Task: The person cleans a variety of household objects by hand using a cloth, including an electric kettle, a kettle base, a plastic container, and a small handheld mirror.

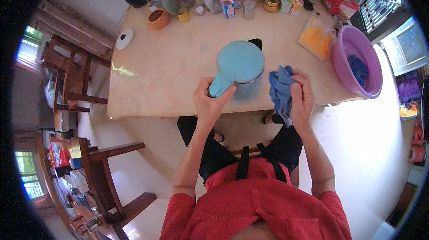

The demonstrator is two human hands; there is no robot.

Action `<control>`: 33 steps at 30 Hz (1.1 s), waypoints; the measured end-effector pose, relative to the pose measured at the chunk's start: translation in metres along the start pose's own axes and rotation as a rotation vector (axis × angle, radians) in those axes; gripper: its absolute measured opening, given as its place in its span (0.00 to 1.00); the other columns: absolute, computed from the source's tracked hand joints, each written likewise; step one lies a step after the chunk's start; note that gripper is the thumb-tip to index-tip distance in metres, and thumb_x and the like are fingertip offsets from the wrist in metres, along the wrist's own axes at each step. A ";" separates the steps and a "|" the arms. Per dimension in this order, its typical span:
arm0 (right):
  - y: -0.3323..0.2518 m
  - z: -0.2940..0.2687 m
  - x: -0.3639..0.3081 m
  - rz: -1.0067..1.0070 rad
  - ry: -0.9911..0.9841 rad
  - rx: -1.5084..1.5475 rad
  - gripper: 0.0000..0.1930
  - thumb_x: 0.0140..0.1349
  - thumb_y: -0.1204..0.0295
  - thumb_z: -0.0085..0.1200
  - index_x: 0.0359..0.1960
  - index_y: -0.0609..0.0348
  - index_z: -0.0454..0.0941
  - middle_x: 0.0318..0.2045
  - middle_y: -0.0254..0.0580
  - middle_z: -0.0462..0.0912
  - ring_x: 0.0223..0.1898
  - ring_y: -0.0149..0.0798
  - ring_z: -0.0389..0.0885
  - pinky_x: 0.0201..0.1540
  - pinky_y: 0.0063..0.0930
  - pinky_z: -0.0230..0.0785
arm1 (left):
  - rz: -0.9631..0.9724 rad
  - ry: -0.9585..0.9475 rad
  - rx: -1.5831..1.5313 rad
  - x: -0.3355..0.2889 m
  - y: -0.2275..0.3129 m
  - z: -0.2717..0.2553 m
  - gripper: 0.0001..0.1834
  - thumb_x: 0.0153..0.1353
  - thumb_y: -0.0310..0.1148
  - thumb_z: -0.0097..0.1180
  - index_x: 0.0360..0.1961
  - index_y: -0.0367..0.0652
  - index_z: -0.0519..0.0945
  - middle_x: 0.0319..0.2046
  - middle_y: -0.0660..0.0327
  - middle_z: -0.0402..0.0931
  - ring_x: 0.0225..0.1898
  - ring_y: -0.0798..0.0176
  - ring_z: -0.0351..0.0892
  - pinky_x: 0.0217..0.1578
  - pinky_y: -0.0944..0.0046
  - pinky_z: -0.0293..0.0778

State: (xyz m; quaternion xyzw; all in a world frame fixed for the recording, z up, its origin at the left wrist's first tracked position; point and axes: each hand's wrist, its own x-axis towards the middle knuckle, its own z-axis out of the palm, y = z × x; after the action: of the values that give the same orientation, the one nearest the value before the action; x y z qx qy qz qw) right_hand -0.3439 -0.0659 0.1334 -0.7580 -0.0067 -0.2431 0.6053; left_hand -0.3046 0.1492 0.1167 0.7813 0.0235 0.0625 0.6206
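Observation:
My left hand [211,101] is closed round the handle of a light blue electric kettle [241,61]. The round lid faces up, and a dark part juts out at its far right side. Below the lid a strip of the kettle's body shows near the table's front edge; whether its base touches the table I cannot tell. To the right of the kettle, my right hand [303,99] grips a crumpled blue cloth [281,90], which hangs down past the table's front edge. A gap separates the cloth from the kettle.
Jars, tubs and small boxes line the back of the table [161,74]. A purple basin [380,77] holding dark blue cloth stands at the right, beside a bag of something orange [316,39]. A white lid [125,39] lies far left. Wooden chairs [105,173] stand left.

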 end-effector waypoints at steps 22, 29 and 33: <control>-0.014 0.107 0.116 -0.441 -0.779 -0.693 0.14 0.62 0.63 0.42 0.40 0.60 0.74 0.49 0.44 0.72 0.51 0.46 0.70 0.51 0.37 0.63 | 0.169 0.076 0.108 0.000 0.000 0.007 0.13 0.39 0.24 0.60 0.28 0.37 0.72 0.20 0.57 0.74 0.23 0.70 0.72 0.24 0.67 0.70; -0.001 0.056 0.053 -0.668 -0.433 -0.491 0.12 0.52 0.72 0.54 0.39 0.60 0.74 0.47 0.44 0.72 0.55 0.47 0.66 0.52 0.40 0.62 | 0.187 0.117 0.158 0.001 -0.001 0.007 0.14 0.40 0.26 0.63 0.28 0.37 0.72 0.18 0.56 0.74 0.20 0.68 0.73 0.22 0.67 0.70; -0.005 0.039 0.027 -0.594 -0.351 -0.511 0.12 0.50 0.74 0.55 0.38 0.61 0.75 0.48 0.43 0.73 0.54 0.48 0.66 0.52 0.40 0.61 | 0.156 0.041 0.043 0.002 -0.002 0.009 0.17 0.41 0.30 0.68 0.29 0.36 0.72 0.17 0.55 0.74 0.19 0.66 0.75 0.21 0.67 0.70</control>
State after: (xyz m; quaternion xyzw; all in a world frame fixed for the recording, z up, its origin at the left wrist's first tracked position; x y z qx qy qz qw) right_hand -0.3076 -0.0365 0.1422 -0.8787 -0.2671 -0.2678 0.2913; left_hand -0.3016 0.1411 0.1124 0.7925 -0.0236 0.1260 0.5962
